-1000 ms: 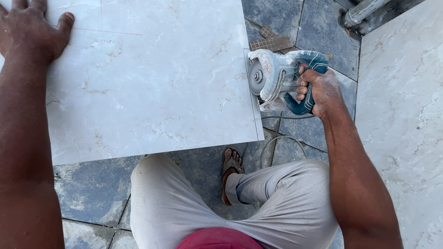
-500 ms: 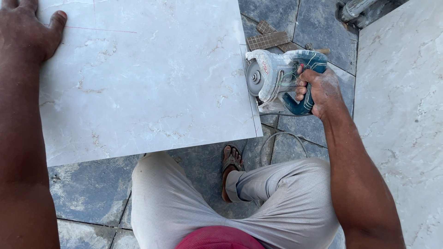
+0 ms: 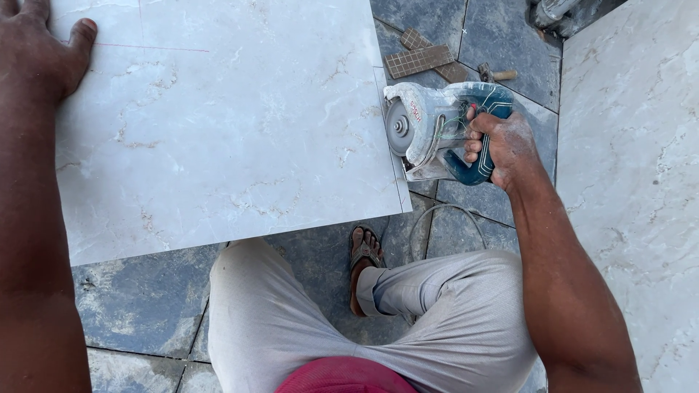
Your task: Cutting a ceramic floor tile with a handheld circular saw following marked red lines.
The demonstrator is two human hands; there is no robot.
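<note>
Two hands share the work: the right hand (image 3: 502,145) is closed around the blue handle of an angle grinder (image 3: 437,131), its disc at the right edge of a large pale marble-patterned tile (image 3: 233,124) lying over the dark stone floor (image 3: 145,306). The left hand (image 3: 36,51) presses flat and open on the tile's far left corner. Stiff, heavy and brittle, the tile looks best held by its edges; its glaze seems slippery.

The left hand (image 3: 36,47) and the pale tile (image 3: 218,124) run off the top edge.
</note>
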